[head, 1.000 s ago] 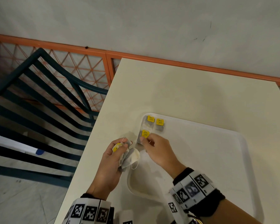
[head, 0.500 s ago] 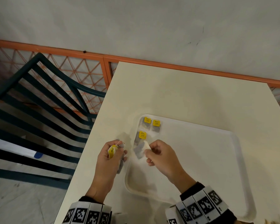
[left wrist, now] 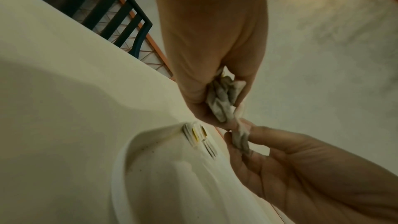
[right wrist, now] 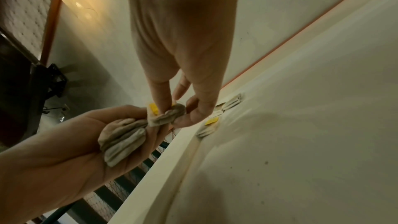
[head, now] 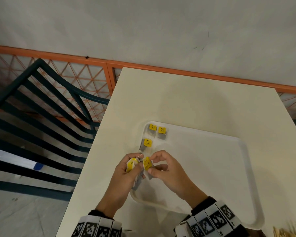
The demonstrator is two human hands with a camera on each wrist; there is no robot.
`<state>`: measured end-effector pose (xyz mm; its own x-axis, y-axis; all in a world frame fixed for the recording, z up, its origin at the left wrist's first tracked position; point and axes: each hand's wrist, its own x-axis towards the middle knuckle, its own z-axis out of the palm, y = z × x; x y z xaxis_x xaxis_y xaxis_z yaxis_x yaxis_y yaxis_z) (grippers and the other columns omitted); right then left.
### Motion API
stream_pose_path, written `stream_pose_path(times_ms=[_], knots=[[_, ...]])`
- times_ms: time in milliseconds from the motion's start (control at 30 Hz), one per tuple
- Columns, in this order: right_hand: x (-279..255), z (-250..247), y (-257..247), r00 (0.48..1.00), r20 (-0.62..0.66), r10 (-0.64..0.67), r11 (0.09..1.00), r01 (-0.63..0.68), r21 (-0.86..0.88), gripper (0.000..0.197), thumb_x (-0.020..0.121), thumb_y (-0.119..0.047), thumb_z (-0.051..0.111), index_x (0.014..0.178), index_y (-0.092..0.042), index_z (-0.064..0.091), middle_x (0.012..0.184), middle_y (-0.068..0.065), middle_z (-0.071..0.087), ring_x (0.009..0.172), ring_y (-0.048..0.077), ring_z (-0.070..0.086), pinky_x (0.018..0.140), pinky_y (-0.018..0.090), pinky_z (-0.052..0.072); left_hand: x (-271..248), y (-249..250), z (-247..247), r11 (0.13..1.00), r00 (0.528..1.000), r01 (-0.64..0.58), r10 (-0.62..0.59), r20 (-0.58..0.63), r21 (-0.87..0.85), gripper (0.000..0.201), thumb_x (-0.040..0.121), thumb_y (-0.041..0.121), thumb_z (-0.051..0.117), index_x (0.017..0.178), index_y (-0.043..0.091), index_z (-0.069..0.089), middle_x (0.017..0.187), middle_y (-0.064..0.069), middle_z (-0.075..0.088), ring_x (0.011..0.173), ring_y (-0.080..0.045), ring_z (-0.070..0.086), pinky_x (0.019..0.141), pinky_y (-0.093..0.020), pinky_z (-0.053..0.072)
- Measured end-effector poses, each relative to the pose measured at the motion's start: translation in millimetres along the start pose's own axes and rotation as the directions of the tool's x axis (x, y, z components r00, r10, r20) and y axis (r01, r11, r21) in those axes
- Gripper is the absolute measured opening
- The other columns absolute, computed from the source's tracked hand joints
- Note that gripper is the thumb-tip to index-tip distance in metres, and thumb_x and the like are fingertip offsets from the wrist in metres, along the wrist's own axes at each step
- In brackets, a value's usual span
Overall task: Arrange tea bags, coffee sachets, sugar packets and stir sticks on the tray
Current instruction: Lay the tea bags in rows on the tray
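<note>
Here, left hand [head: 126, 170] gripping a tea-bag bundle [right wrist: 122, 140] — right hand [head: 164, 170] pinching one tea bag [head: 147, 165], over the tray [head: 229, 168] corner.

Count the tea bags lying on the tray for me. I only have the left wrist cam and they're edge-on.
Observer: Three. A pair of tea bags lies side by side in the far left corner of the tray, and a third tea bag lies just nearer.
Operator: What's the right hand pinching?
Observer: The right hand pinches a single tea bag; its yellow tag faces up in the head view.
Operator: And the left hand?
Observer: The right wrist view shows the left hand gripping a bunch of bags in its palm. I cannot tell the exact count.
</note>
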<state>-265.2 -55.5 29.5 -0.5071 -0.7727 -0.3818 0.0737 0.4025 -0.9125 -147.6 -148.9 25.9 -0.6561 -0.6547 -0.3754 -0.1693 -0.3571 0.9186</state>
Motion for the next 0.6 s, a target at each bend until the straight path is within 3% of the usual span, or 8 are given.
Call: stream_pose_path(times_ms=[100, 200, 300, 367, 467, 600], knots=[[10.7, -2.3, 6.2, 0.987, -0.152, 0.051, 0.998, -0.044, 0.050, 0.031, 0.074, -0.002, 0.071, 0.092, -0.021, 0.055, 0.093, 0.002, 0.052, 0.073, 0.019, 0.058, 0.071, 0.030, 0.052, 1.7, -1.2, 0.7, 0.994, 0.997, 0.029, -0.036, -0.067, -0.104, 0.017, 0.091, 0.001, 0.053, 0.099, 0.013, 0.062, 0.090, -0.007, 0.066, 0.076, -0.018, 0.067, 0.068, -0.028, 0.057], [27.7, -10.7, 16.6, 0.907, -0.409, 0.100, 0.995, -0.095, 0.033, 0.025, 0.073, -0.003, 0.070, 0.081, -0.019, 0.054, 0.076, 0.000, 0.059, 0.075, 0.023, 0.059, 0.069, 0.029, 0.049, -0.3, -2.1, -2.9, 0.982, 0.989, 0.044, -0.068, -0.129, -0.181, 0.014, 0.091, 0.003, 0.053, 0.099, 0.011, 0.060, 0.088, -0.006, 0.065, 0.076, -0.021, 0.068, 0.059, -0.023, 0.054], [41.2, -14.8, 22.9, 0.843, -0.524, 0.123, 0.991, -0.132, 0.020, 0.024, 0.074, -0.003, 0.068, 0.073, -0.020, 0.051, 0.067, -0.002, 0.057, 0.072, 0.023, 0.058, 0.076, 0.041, 0.055, -4.3, -3.1, -6.7, 0.979, 0.986, 0.075, -0.101, -0.135, -0.187, 0.014, 0.092, 0.006, 0.053, 0.102, 0.011, 0.060, 0.084, -0.004, 0.067, 0.074, -0.019, 0.069, 0.055, -0.020, 0.052], [46.7, -13.4, 23.3, 0.843, -0.527, 0.110, 0.992, -0.123, 0.010, 0.020, 0.077, -0.006, 0.067, 0.078, -0.018, 0.051, 0.066, 0.000, 0.057, 0.071, 0.023, 0.058, 0.077, 0.044, 0.055, -6.1, -4.3, -9.1, 0.979, 0.983, 0.104, -0.128, -0.129, -0.177, 0.013, 0.092, 0.009, 0.053, 0.102, 0.014, 0.060, 0.079, 0.000, 0.070, 0.070, -0.014, 0.070, 0.051, -0.020, 0.050], [44.9, -14.7, 21.6, 0.884, -0.467, -0.016, 0.970, -0.100, -0.223, 0.009, 0.083, -0.010, 0.062, 0.091, -0.009, 0.057, 0.081, 0.006, 0.063, 0.082, 0.026, 0.060, 0.077, 0.031, 0.048, -5.6, -5.0, -11.6, 0.980, 0.983, 0.115, -0.136, -0.120, -0.164, 0.013, 0.093, 0.010, 0.053, 0.100, 0.017, 0.060, 0.074, 0.002, 0.072, 0.070, -0.013, 0.070, 0.057, -0.025, 0.046], [28.8, -19.3, 29.3, 0.932, -0.253, -0.259, 0.753, 0.031, -0.657, 0.024, 0.087, -0.008, 0.048, 0.101, -0.011, 0.067, 0.109, 0.007, 0.065, 0.100, 0.030, 0.058, 0.086, 0.036, 0.046, -3.1, -6.1, -12.8, 0.965, 0.983, 0.122, -0.150, -0.109, -0.231, 0.013, 0.092, 0.009, 0.054, 0.097, 0.018, 0.062, 0.072, 0.004, 0.072, 0.074, -0.017, 0.069, 0.064, -0.027, 0.046]])
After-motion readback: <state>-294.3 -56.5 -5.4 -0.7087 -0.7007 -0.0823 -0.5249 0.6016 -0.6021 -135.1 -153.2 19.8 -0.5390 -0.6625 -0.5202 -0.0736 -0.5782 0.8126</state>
